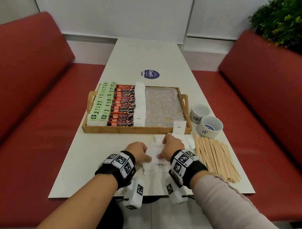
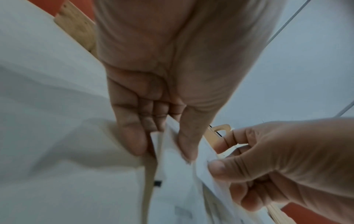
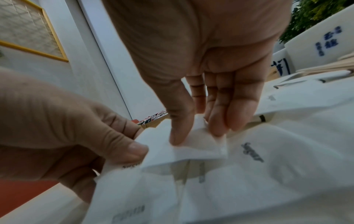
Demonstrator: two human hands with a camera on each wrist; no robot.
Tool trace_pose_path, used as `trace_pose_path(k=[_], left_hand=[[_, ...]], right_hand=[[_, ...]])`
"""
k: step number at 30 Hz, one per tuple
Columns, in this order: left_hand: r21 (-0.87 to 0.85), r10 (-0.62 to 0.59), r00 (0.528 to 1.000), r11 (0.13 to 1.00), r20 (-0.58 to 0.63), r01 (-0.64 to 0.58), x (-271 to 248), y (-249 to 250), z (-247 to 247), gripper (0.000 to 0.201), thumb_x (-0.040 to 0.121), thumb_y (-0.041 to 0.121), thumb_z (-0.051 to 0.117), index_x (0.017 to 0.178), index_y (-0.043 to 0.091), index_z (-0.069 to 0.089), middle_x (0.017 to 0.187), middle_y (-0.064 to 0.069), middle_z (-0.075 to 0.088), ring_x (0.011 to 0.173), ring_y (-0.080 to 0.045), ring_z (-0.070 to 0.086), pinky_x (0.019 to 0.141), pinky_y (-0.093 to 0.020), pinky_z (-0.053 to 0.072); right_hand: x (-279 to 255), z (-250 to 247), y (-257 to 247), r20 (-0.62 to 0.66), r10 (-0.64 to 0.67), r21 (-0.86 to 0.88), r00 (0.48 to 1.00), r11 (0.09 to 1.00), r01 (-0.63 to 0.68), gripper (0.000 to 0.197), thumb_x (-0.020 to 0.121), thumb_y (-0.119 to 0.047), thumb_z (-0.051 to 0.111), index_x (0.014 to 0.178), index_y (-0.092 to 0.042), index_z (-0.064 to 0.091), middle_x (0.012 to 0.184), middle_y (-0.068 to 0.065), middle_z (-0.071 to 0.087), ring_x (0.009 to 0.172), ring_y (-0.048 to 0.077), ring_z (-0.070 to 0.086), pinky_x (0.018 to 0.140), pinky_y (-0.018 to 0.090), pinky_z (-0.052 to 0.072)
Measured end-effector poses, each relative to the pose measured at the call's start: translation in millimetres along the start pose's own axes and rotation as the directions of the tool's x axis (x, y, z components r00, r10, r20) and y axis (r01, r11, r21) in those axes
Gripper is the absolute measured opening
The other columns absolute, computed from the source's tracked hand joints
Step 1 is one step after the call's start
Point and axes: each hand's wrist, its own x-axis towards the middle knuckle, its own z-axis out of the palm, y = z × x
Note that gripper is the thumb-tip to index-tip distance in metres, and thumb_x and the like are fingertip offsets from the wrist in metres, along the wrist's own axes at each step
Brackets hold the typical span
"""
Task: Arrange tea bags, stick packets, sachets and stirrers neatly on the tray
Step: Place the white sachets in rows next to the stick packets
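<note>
Near the table's front edge, my left hand (image 1: 139, 151) and right hand (image 1: 170, 147) each pinch white sugar sachets (image 1: 156, 150). The tray (image 1: 135, 130) already holds tea bags (image 1: 102, 101), stick packets (image 1: 123, 106) and one sachet column; loose sachets and stirrers (image 1: 216, 158) remain.

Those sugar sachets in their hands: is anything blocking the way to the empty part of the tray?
Little does. Both hands pinch sugar sachets before the tray. Only its low front wall and one sachet leaning there lie between; the bare right section is open.
</note>
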Motion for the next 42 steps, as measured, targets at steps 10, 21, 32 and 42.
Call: trace_pose_path(k=[10, 21, 32, 42], left_hand=[[-0.366, 0.052, 0.997, 0.928, -0.048, -0.066, 3, -6, -11, 0.014, 0.090, 0.012, 0.063, 0.101, 0.014, 0.055, 0.108, -0.009, 0.061, 0.079, -0.033, 0.069, 0.074, -0.043, 0.058], [-0.618, 0.085, 0.993, 0.777, -0.084, -0.119, 18, -1, -15, 0.028, 0.098, 0.019, 0.050, 0.122, 0.007, 0.053, 0.100, -0.009, 0.062, 0.084, -0.022, 0.061, 0.071, -0.038, 0.055], [-0.940, 0.001, 1.000, 0.340, -0.007, -0.007, 30, 9, -30, 0.022, 0.098, 0.032, 0.049, 0.111, 0.020, 0.061, 0.112, -0.010, 0.068, 0.102, -0.029, 0.064, 0.073, -0.043, 0.055], [-0.934, 0.089, 0.995, 0.348, -0.054, -0.082, 32, 11, -34, 0.035, 0.088, -0.006, 0.057, 0.118, 0.012, 0.057, 0.101, -0.006, 0.070, 0.080, -0.018, 0.070, 0.057, -0.029, 0.058]], right_hand=[[11, -8, -1, 0.008, -0.032, 0.111, 0.999, 0.993, 0.031, 0.053, 0.076, -0.032, 0.077, 0.119, -0.015, 0.050, 0.115, 0.005, 0.060, 0.104, 0.022, 0.059, 0.079, 0.027, 0.044], [35, -21, 2, -0.018, -0.107, 0.296, 0.994, 0.949, 0.108, 0.038, 0.076, -0.032, 0.077, 0.094, -0.016, 0.048, 0.093, 0.001, 0.058, 0.087, 0.020, 0.056, 0.075, 0.029, 0.043], [51, -27, -10, -0.003, -0.111, 0.561, 0.994, 0.822, 0.094, 0.028, 0.082, -0.031, 0.073, 0.091, -0.016, 0.050, 0.066, 0.001, 0.057, 0.049, 0.013, 0.048, 0.047, 0.024, 0.037], [59, -26, -22, -0.015, -0.114, 0.529, 0.993, 0.842, 0.105, 0.021, 0.089, -0.033, 0.061, 0.092, -0.016, 0.050, 0.064, 0.001, 0.057, 0.044, 0.015, 0.050, 0.041, 0.024, 0.037]])
